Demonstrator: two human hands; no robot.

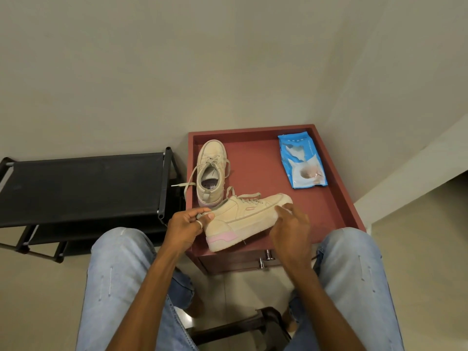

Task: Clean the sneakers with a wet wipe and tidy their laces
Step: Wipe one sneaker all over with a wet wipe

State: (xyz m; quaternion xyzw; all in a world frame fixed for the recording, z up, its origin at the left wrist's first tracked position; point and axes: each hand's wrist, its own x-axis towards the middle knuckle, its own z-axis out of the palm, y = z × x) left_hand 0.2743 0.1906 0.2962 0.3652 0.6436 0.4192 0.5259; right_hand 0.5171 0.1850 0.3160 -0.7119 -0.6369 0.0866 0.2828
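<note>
Two beige sneakers lie on a low red cabinet (255, 140). The nearer sneaker (247, 219) rests on its side with its pink heel toward me and its toe pointing right. My left hand (187, 228) pinches that shoe's collar or lace at the heel end. My right hand (291, 229) touches the toe end of its sole, fingers spread. The second sneaker (210, 173) stands upright behind it, toe pointing away, with loose laces trailing over the cabinet's left edge. A blue wet wipe pack (302, 160) lies at the cabinet's back right. I see no wipe in either hand.
A black shoe rack (83, 183) stands left of the cabinet against the wall. My knees in light jeans flank the cabinet front, which has metal drawer handles (266, 259). A dark stool leg (240, 325) shows below. A wall corner closes in at the right.
</note>
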